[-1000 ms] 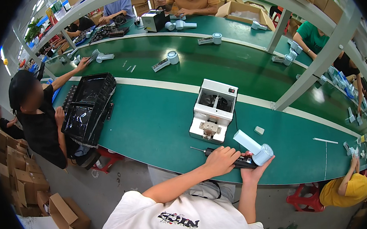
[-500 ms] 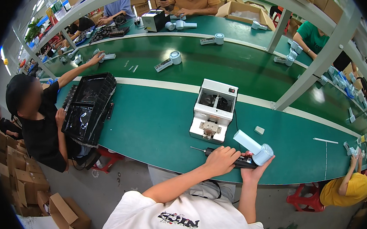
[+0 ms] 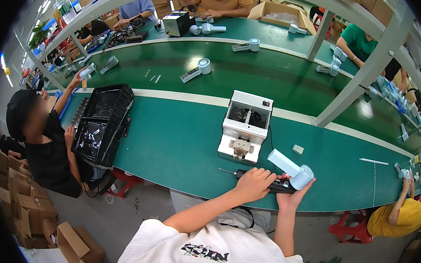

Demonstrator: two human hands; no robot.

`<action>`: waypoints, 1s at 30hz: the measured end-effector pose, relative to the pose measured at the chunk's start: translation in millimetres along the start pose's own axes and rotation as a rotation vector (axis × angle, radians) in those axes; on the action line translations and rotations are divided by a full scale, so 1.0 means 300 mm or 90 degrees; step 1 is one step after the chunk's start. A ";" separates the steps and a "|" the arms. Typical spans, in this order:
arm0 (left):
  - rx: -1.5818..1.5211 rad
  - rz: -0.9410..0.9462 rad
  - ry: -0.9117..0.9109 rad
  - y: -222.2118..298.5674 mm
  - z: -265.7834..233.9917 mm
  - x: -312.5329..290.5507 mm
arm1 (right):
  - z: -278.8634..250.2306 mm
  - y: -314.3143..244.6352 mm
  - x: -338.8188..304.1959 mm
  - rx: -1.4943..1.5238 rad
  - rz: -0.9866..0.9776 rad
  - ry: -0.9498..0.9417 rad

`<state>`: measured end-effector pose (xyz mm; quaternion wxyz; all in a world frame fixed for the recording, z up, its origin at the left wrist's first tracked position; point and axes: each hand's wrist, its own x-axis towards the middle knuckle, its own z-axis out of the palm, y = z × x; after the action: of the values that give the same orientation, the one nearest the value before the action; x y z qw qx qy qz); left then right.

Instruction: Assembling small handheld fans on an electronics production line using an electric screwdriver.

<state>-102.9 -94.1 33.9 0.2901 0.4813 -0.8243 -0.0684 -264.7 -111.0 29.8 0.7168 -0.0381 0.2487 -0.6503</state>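
Observation:
My left hand (image 3: pixel 256 184) is closed over the black body of an electric screwdriver (image 3: pixel 282 187), whose thin bit points left above the table's near edge. My right hand (image 3: pixel 293 200) is wrapped from below around a light blue handheld fan (image 3: pixel 286 163). The fan's round head rests by the palm, and its handle slants up to the left. Right-hand fingers also lie close to the screwdriver's rear end; whether they grip it is hidden. Just beyond both hands stands a white and grey screw feeder (image 3: pixel 245 126). A small whitish block (image 3: pixel 297 149) lies to its right.
A green conveyor belt (image 3: pixel 161 61) carries several blue fan parts, one being a fan (image 3: pixel 204 66). At left, a co-worker (image 3: pixel 45 148) sits beside black trays (image 3: pixel 102 109). A slanted white post (image 3: pixel 353 80) rises at right. Cardboard boxes (image 3: pixel 79 248) stand on the floor.
My hands, the screwdriver and the fan stay put. Fans on the belt have shifted slightly right. The left co-worker's outstretched hand has drawn back left, now holding a blue part up.

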 end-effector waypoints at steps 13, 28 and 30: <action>-0.001 0.008 0.015 -0.006 -0.004 0.010 | 0.027 -0.004 -0.001 -0.014 0.001 0.018; -0.143 0.048 0.136 0.011 -0.035 0.019 | 0.011 -0.007 -0.002 0.014 -0.004 0.007; -0.182 0.067 0.164 0.018 -0.058 0.019 | 0.000 -0.003 -0.001 0.002 -0.015 -0.003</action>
<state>-99.7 -93.2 52.7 0.4613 0.3960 -0.7867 -0.1072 -265.6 -110.9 30.3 0.7099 -0.0412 0.2455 -0.6589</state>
